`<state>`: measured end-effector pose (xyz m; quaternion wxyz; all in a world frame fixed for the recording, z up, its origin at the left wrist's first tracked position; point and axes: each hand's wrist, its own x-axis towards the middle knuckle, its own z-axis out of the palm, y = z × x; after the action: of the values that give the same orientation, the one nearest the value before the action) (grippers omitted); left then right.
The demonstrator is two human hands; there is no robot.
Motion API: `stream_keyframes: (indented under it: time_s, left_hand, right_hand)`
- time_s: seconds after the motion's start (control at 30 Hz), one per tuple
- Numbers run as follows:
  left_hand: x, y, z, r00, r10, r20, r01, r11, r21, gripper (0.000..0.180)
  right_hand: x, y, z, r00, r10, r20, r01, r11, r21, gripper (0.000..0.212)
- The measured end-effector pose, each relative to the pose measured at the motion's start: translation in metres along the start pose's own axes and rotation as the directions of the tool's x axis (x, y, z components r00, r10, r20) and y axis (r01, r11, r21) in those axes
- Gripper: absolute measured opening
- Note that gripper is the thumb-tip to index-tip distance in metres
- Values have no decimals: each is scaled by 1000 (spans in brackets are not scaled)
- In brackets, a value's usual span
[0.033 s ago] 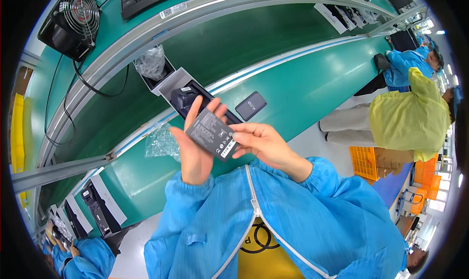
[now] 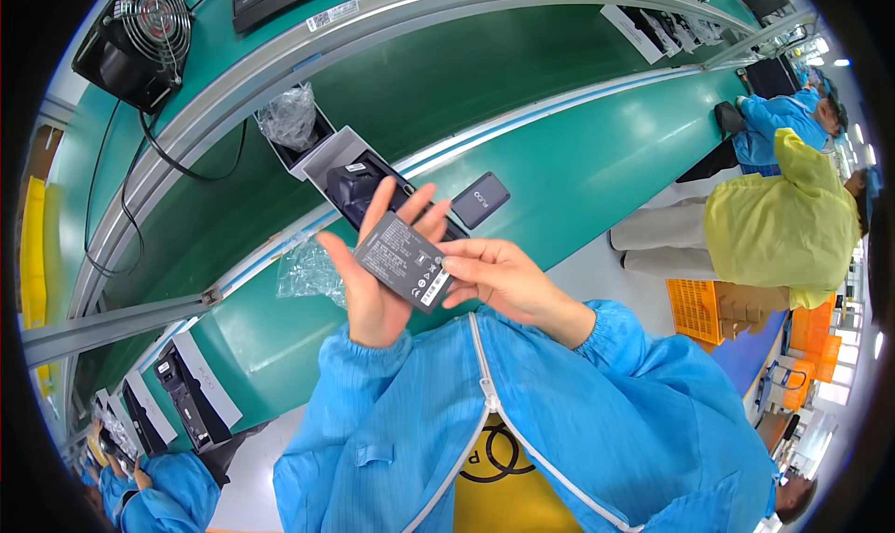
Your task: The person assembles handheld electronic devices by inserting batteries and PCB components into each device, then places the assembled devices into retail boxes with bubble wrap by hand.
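A flat dark grey battery (image 2: 404,263), with a printed label facing up, is pinched at its right edge between the thumb and fingers of my right hand (image 2: 503,276). My left hand (image 2: 373,300) is open under it, palm up with the fingers spread, the battery lying over its palm and lower fingers. Just beyond my left fingertips stands an open box (image 2: 343,148) holding a black device (image 2: 351,190); my fingers hide part of both. A dark rectangular block (image 2: 480,200) rests on the green bench to the right of the box.
Clear plastic wrap (image 2: 312,270) lies left of my left hand. Crumpled plastic fills a second box (image 2: 289,123). A metal frame rail (image 2: 308,43) crosses above the bench (image 2: 597,146). More boxed devices (image 2: 191,398) sit at lower left. Co-workers (image 2: 783,216) stand to the right and sit at lower left.
The fingers of my left hand have spread slightly wider, and the thumb has moved a little outward. My right hand keeps its pinch on the battery, which has barely shifted.
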<state>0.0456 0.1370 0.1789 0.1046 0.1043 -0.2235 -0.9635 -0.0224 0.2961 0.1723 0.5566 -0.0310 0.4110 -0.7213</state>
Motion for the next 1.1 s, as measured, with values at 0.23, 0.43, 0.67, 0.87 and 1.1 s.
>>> stream_keyframes:
  time_s: [0.23,0.43,0.67,0.87,1.1]
  left_hand:
    - [-3,-15,-27,934,-115,-338,58,983,-176,79]
    - [-9,-32,-22,877,-243,-414,180,966,-186,79]
    - [58,30,-110,819,554,152,61,-347,936,73]
    - [124,41,-160,941,326,-94,187,-267,946,87]
    - [119,35,-155,951,288,-107,145,-114,983,76]
  right_hand:
    - [-21,-4,8,741,-574,348,391,-52,-919,40]
    - [-11,0,-11,536,-456,710,476,-531,-701,33]
    - [16,-30,-46,712,-694,104,274,139,-952,24]
    - [65,1,-50,683,-595,424,424,-149,-893,24]
    - [53,-21,-62,776,-627,-69,245,401,-883,23]
